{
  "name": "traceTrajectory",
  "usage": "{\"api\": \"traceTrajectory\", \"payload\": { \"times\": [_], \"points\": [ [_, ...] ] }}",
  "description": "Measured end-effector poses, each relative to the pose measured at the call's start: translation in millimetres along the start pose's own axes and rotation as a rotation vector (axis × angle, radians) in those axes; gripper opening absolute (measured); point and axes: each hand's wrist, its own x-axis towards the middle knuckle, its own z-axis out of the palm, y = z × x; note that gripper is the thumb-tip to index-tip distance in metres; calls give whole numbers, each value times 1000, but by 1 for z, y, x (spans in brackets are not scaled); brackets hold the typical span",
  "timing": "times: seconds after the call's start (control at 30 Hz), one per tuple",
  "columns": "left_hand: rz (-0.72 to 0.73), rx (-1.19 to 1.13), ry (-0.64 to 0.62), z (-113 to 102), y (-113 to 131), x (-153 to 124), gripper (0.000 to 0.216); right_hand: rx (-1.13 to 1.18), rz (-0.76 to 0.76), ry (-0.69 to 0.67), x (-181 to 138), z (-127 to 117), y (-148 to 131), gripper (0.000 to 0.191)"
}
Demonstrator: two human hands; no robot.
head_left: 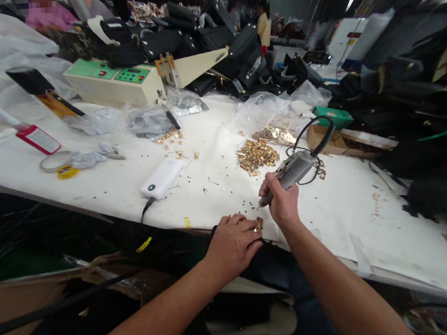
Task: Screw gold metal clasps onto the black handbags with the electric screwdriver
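Note:
My right hand (281, 198) is wrapped round a grey corded electric screwdriver (292, 170), its tip pointing down-left at the table's front edge. My left hand (234, 243) lies knuckles-up at that edge, fingers pinched on a small gold metal fitting (258, 224) pressed against black material (268, 256). The driver's tip sits just above the fitting. A pile of gold fittings (256, 156) lies on the white table (363, 198) behind my hands, with tiny black screws (249, 204) scattered beside the tip.
A white power bank (161, 178) with a cable lies left of my hands. Further back: a cream machine with a green panel (118, 83), plastic bags, a cardboard box (340, 141), stacks of black bags. People stand at the far back.

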Motion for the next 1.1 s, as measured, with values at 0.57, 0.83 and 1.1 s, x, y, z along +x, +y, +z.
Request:
{"api": "traceTrajectory", "payload": {
  "times": [0.57, 0.83, 1.1],
  "points": [
    [-20, -45, 33, -1, 2, 0, 29, 218, -3, -93, -38, -7, -51, 38],
    [-13, -24, 23, -5, 5, 1, 28, 266, 93, -117, -56, -8, -47, 38],
    [-2, -4, 27, 0, 1, 0, 26, 218, 83, -116, -58, -7, -45, 39]
  ]
}}
